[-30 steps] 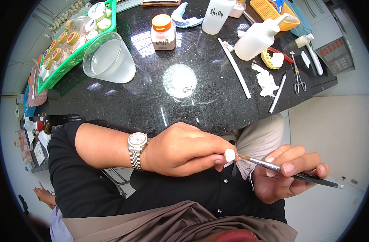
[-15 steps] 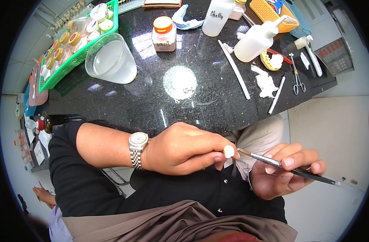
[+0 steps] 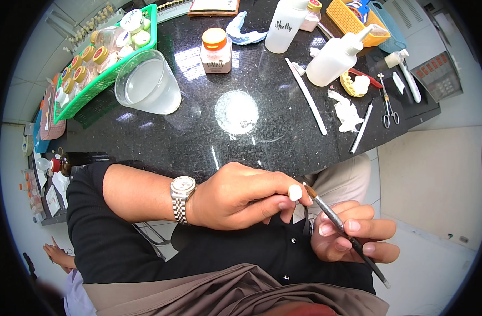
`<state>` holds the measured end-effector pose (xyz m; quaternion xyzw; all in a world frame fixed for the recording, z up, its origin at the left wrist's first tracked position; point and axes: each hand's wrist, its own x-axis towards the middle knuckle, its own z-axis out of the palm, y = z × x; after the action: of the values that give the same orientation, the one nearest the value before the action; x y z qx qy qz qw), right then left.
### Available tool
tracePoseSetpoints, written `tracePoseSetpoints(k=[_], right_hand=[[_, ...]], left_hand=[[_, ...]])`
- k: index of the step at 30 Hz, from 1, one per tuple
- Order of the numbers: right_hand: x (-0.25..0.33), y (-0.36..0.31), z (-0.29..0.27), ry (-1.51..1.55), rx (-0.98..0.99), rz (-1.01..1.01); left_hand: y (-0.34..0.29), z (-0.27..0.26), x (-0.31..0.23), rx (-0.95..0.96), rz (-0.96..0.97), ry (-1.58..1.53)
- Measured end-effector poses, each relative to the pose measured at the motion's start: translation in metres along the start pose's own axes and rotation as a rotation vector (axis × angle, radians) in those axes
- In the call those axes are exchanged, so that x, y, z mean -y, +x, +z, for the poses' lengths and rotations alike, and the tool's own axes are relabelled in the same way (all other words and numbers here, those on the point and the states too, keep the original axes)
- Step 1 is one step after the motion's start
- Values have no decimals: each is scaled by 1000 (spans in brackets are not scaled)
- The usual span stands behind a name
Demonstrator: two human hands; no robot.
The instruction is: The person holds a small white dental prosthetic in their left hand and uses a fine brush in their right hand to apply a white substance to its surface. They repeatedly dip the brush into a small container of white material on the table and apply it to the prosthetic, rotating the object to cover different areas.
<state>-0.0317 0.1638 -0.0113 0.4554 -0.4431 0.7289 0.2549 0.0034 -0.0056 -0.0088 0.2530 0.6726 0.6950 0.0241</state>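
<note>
Pinched between the thumb and forefinger of my left hand [image 3: 236, 196] is a small white tooth-shaped piece [image 3: 294, 193], held just past the table's front edge. My right hand [image 3: 375, 229] grips a slim brush [image 3: 331, 216] with a dark handle and a silver-grey middle. The brush slants up and left, its tip beside my left forefinger, close to the white piece. A whitish speck shows at the bristle end; whether it touches the finger cannot be made out. Part of my left thumb and the lower fingers are hidden.
On the black table [image 3: 188, 139] stand a plastic cup [image 3: 170, 95] of liquid, an orange-capped jar [image 3: 216, 52], squeeze bottles [image 3: 330, 63] and a green basket [image 3: 101, 71] of jars. Scissors-like forceps [image 3: 388, 108], a yellow dental model [image 3: 350, 84], crumpled tissue [image 3: 347, 113] and a white stick [image 3: 308, 97] lie right.
My right hand has shifted left and turned the brush steeper, bringing its tip up beside my left forefinger. The white piece has moved slightly left and up in my left hand.
</note>
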Motion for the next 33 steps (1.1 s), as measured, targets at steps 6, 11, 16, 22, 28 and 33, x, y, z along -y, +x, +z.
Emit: tracePoseSetpoints(k=[6,11,16,22,28,33], right_hand=[[1,-1,-6,3,71,-26],[1,-3,-8,7,101,-58],[3,-3,-11,-8,126,-49],[4,-3,-11,-40,109,-35],[0,0,3,-42,-157,-28],[1,6,2,-80,-147,96]], left_hand=[[1,0,0,-3,5,-2],[0,2,2,-22,2,-4],[1,1,3,-21,19,1],[1,0,1,-7,15,-3],[0,2,3,-25,22,-39],[0,0,1,2,4,-9]])
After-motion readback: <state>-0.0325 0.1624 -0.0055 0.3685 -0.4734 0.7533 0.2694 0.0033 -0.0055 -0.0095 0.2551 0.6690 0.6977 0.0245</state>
